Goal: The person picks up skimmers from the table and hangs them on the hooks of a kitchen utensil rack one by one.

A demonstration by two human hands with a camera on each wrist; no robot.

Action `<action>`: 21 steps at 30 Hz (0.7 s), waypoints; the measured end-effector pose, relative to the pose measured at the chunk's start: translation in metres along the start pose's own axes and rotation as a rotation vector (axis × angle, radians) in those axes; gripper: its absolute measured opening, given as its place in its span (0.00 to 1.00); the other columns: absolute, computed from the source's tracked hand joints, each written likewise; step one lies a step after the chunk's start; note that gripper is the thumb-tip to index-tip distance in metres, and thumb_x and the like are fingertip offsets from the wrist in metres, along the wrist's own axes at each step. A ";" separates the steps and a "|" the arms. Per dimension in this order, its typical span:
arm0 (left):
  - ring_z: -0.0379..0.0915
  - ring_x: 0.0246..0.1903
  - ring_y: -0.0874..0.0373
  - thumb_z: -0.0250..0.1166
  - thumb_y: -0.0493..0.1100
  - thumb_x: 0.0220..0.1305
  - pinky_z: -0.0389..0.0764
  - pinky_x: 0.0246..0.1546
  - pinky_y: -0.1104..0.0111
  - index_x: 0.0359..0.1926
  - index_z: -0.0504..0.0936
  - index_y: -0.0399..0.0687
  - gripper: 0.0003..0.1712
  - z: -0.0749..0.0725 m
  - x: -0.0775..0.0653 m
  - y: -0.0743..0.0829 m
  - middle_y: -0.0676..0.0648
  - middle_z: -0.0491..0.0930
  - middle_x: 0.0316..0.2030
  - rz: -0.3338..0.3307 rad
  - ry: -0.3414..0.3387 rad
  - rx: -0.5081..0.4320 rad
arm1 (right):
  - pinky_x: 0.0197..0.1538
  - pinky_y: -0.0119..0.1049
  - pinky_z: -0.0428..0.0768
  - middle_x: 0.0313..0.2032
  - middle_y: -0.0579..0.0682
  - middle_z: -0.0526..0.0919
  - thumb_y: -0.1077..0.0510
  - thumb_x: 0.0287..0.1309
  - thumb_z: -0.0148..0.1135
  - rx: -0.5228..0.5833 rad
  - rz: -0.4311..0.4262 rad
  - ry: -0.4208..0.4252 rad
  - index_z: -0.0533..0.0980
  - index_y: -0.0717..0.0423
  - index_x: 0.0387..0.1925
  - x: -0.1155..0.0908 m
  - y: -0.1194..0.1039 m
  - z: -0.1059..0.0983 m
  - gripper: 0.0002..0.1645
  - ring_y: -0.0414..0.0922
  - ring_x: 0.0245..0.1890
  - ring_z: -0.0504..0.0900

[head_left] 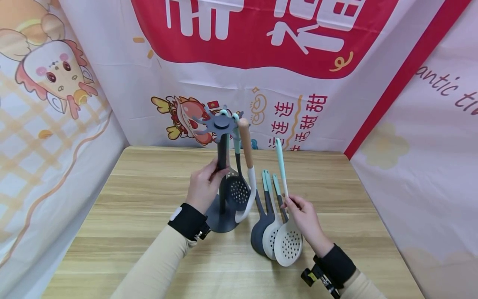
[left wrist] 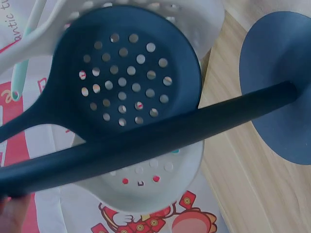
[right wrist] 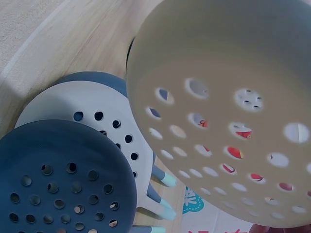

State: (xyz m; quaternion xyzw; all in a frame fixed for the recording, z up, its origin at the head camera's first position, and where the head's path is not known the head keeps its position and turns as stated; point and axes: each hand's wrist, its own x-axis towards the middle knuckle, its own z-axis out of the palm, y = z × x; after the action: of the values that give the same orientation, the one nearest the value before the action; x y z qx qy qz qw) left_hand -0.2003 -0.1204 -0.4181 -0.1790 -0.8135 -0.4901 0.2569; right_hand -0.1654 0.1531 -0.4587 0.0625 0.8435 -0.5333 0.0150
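My left hand (head_left: pixel 203 187) grips the dark post of a utensil stand (head_left: pixel 222 153) whose round base rests on the table. From its rack hang a dark skimmer (head_left: pixel 238 192), a white utensil with a wooden handle (head_left: pixel 245 143) and a pale perforated utensil, partly hidden. My right hand (head_left: pixel 306 216) pinches a white skimmer (head_left: pixel 289 247) at its neck; its mint handle points up. Beneath it lie a dark utensil (head_left: pixel 257 234), another white skimmer (head_left: pixel 269 243) and a dark skimmer (right wrist: pixel 68 179), overlapping, their mint handle ends pointing away.
The wooden table (head_left: pixel 149 178) ends at a printed cloth backdrop (head_left: pixel 209 79), with more cloth at both sides. Little separates the stand's base from the lying utensils to its right. Several prongs spread out from the stand's top rack (head_left: pixel 220 123).
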 end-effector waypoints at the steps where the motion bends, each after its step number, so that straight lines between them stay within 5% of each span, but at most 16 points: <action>1: 0.86 0.41 0.49 0.63 0.37 0.67 0.85 0.45 0.61 0.53 0.82 0.37 0.15 0.001 -0.001 0.000 0.40 0.87 0.42 0.000 0.010 0.007 | 0.43 0.34 0.72 0.41 0.63 0.85 0.59 0.73 0.51 0.002 0.000 0.000 0.78 0.64 0.56 0.000 -0.001 0.000 0.18 0.47 0.42 0.81; 10: 0.87 0.42 0.49 0.65 0.37 0.66 0.85 0.45 0.63 0.52 0.83 0.38 0.15 0.005 -0.003 0.005 0.40 0.88 0.42 -0.018 0.082 0.032 | 0.38 0.32 0.72 0.40 0.62 0.85 0.58 0.73 0.52 0.012 0.005 -0.012 0.78 0.64 0.56 0.000 -0.002 0.001 0.18 0.41 0.37 0.77; 21: 0.87 0.41 0.53 0.69 0.39 0.62 0.85 0.45 0.66 0.51 0.85 0.42 0.16 0.004 -0.007 0.009 0.42 0.89 0.38 -0.080 0.126 -0.029 | 0.36 0.31 0.72 0.40 0.59 0.86 0.57 0.72 0.54 0.010 0.000 -0.013 0.78 0.63 0.55 -0.003 -0.007 0.003 0.18 0.47 0.38 0.77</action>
State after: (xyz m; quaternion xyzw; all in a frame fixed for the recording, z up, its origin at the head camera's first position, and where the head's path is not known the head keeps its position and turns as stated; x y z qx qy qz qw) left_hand -0.1912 -0.1133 -0.4175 -0.1188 -0.7950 -0.5218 0.2854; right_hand -0.1638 0.1472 -0.4536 0.0590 0.8408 -0.5377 0.0204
